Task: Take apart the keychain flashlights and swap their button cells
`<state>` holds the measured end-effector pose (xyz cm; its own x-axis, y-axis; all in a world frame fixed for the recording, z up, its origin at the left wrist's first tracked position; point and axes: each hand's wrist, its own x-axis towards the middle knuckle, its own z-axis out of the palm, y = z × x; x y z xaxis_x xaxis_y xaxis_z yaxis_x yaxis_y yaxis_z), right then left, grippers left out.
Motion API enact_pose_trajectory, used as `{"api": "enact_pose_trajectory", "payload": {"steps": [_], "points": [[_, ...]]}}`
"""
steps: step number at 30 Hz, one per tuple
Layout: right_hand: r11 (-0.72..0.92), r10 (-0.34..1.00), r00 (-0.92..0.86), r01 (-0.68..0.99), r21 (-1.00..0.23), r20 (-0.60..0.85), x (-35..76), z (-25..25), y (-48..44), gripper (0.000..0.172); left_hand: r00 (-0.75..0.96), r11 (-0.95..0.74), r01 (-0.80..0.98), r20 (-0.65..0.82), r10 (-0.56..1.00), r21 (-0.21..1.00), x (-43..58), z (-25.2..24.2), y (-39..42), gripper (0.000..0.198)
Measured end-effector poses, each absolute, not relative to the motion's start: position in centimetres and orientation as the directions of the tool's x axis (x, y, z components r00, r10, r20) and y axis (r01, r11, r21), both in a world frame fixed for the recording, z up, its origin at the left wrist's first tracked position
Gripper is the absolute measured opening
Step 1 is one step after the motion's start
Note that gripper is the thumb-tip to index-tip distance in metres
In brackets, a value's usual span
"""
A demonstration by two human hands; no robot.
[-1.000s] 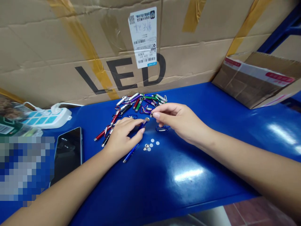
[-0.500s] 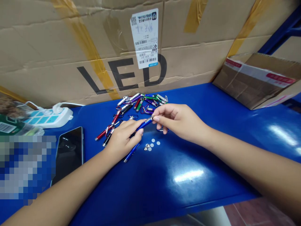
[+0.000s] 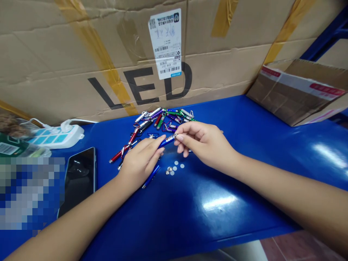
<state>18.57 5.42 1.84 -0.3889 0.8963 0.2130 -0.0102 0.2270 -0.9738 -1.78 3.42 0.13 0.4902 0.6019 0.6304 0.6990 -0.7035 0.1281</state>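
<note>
Our left hand (image 3: 138, 159) and right hand (image 3: 208, 141) hang near each other, both gripping.
Our left forearm (image 3: 89, 208) slants up from the lower left; the back of that hand faces upward, its index finger stretched forward and the thumb bent in beneath. Our right forearm (image 3: 274, 185) extends from the right edge, wrist nearly straight, and we pinch with thumb and forefinger pointing left, the other fingers curled below. Both forearms are bare.

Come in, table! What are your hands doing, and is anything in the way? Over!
Left hand holding blue tube. Right hand fingertips at its end. Pale discs on table nearby, not between hands.
</note>
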Motion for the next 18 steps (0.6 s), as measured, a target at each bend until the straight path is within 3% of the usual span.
{"api": "enact_pose_trajectory", "payload": {"steps": [5,7,9,13,16,18], "points": [[0.211,0.912,-0.342,-0.08,-0.974,0.225,18.4,1.2,5.7,0.01,0.487,-0.688,0.72,0.643,0.591,0.088,-1.8,0.5,3.3,0.032],[0.232,0.905,-0.36,-0.034,-0.972,0.228,18.6,1.0,6.0,0.01,0.453,-0.668,0.709,0.579,0.677,0.226,-1.8,0.9,3.3,0.03],[0.266,0.882,-0.408,0.014,-0.964,0.237,18.9,0.8,6.3,0.01,0.417,-0.607,0.658,0.455,0.787,0.447,-1.8,1.3,3.4,0.028],[0.399,0.833,-0.445,0.071,-0.914,0.329,19.4,1.0,6.7,0.009,0.364,-0.307,0.444,0.144,0.92,0.842,-1.8,1.7,3.7,0.025],[0.607,0.745,-0.481,0.198,-0.77,0.463,19.9,1.5,6.8,0.009,0.403,-0.058,0.269,-0.058,0.913,0.961,-1.6,1.6,3.8,0.032],[0.701,0.68,-0.524,0.264,-0.662,0.512,20.3,1.8,6.8,0.011,0.423,-0.025,0.251,-0.087,0.902,0.968,-1.5,1.7,3.7,0.034]]}}
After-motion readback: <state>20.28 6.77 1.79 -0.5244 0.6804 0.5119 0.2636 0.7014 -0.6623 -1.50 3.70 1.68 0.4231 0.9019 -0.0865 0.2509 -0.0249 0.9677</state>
